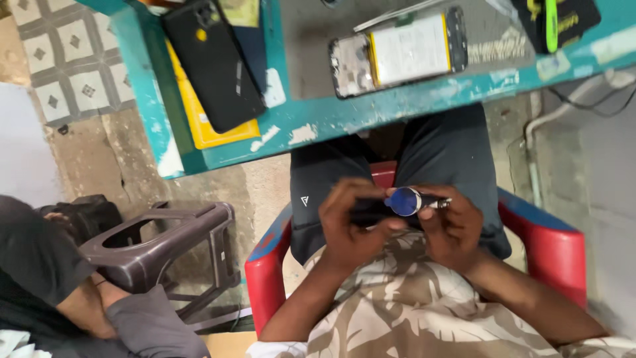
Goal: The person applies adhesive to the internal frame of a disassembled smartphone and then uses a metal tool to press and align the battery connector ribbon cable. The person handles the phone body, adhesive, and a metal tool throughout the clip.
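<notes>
Head view shows our left hand (350, 222) and right hand (450, 229) at 6 o'clock over our lap, fingers of both clamped on a small dark handled tool with a round blue cap (404, 201). At 12 o'clock, on the teal wooden bench (318, 119), lies an opened phone with a white battery label edged yellow (397, 52). At 10 o'clock a black phone (212, 63) rests on a flat yellow package (205, 129). A brown plastic stool (159, 242) stands at 8 o'clock beside our red plastic chair (553, 248).
</notes>
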